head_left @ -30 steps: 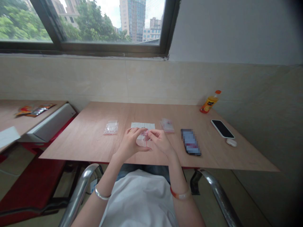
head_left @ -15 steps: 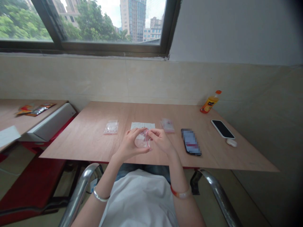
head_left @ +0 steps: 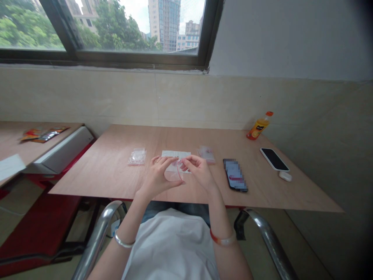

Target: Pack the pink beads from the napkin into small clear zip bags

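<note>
My left hand (head_left: 157, 175) holds a small clear zip-lock bag (head_left: 172, 175) with a pinkish-red strip along its mouth. Its thumb is at the lower end of the strip and its fingers at the upper end, and the mouth faces right, bowed. My right hand (head_left: 198, 170) is closed in a pinch at the upper part of the mouth; whatever lies between those fingertips is too small to make out. Under and behind the hands lies a white printed sheet (head_left: 171, 154), partly covered by them.
Clear bags (head_left: 137, 156) lie on the table (head_left: 96, 171) left of the hands, more bags (head_left: 206, 154) to the right. A phone with a lit screen (head_left: 235, 175), a white-edged phone (head_left: 274, 158), a white case (head_left: 285, 176) and an orange drink bottle (head_left: 259, 126) are farther right.
The bag's red strip has gone from nearly straight to bowed as the mouth parts. My right fingertips have shifted slightly and curled at the mouth. My left hand keeps its hold.
</note>
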Demonstrator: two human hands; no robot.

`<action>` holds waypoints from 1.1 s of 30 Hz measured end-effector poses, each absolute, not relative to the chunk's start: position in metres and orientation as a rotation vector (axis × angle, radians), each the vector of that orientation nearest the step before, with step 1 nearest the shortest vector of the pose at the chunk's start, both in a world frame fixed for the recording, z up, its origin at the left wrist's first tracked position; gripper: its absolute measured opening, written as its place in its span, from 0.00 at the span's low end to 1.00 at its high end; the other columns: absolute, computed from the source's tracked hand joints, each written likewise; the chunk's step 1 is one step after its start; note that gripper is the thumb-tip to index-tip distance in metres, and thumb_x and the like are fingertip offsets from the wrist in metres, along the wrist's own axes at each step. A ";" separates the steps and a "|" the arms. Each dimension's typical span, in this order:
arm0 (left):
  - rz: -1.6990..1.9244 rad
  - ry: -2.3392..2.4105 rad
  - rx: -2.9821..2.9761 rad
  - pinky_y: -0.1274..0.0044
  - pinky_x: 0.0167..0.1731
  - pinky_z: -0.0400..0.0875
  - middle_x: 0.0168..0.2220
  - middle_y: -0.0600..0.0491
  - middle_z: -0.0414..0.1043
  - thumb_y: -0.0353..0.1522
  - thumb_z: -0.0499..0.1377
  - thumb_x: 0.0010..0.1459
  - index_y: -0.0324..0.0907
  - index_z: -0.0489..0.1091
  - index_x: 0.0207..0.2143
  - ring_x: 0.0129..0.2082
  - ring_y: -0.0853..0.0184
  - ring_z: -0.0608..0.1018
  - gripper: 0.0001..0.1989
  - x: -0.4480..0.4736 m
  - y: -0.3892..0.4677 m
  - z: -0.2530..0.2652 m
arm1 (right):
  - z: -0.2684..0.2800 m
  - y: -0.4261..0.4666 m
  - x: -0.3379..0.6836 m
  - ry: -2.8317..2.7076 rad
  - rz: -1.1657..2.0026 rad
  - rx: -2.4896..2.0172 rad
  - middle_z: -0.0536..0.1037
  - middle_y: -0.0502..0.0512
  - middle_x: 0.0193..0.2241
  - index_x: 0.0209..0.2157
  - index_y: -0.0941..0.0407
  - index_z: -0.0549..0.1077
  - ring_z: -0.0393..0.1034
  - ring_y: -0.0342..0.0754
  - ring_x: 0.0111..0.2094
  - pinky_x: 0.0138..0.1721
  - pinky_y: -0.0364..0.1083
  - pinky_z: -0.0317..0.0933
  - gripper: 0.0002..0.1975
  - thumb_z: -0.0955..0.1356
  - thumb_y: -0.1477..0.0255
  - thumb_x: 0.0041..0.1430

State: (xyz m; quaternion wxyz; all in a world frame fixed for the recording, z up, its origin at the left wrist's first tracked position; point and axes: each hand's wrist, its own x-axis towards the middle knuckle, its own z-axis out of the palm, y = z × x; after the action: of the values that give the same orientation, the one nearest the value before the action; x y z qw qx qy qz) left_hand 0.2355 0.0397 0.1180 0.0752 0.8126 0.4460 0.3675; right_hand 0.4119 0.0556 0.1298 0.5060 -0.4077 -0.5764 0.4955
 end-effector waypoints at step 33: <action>1.286 1.339 2.027 0.60 0.56 0.65 0.54 0.46 0.70 0.40 0.68 0.47 0.48 0.63 0.56 0.56 0.56 0.71 0.34 0.203 0.046 0.072 | 0.019 0.143 0.384 -1.956 0.757 -1.632 0.80 0.56 0.35 0.31 0.56 0.76 0.73 0.48 0.37 0.36 0.43 0.60 0.04 0.71 0.76 0.51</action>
State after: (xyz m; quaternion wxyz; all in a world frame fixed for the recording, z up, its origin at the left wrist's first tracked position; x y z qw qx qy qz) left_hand 0.2028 0.0457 0.0715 0.1952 0.7232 0.4779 0.4588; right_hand 0.3842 0.1432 0.0191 0.2397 -0.5961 -0.7146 0.2766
